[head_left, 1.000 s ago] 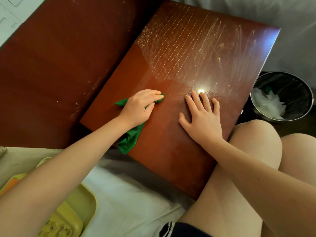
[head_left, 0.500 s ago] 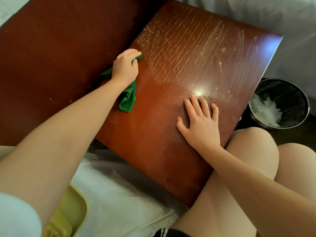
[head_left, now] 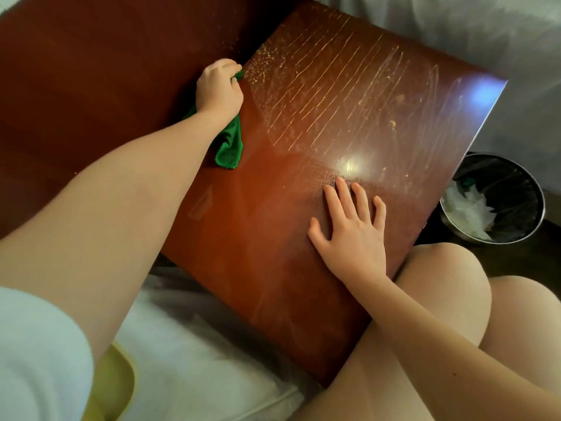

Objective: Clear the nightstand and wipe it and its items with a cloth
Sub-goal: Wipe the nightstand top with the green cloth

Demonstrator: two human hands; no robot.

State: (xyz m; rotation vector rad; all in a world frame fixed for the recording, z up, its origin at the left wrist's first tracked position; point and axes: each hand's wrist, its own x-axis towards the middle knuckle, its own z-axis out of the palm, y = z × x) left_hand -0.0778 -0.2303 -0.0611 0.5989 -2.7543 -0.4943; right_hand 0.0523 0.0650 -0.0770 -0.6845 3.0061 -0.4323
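As left hand (head_left: 219,88) clutches the green cloth (head_left: 229,144), right hand (head_left: 352,235) lies flat on the streaked nightstand (head_left: 273,238).

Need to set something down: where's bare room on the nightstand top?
Bare: the streaky far half of the red-brown wooden nightstand top, and its near part between the flat right hand and white bedding. Crowded: its left edge, where the left hand grips the green cloth.
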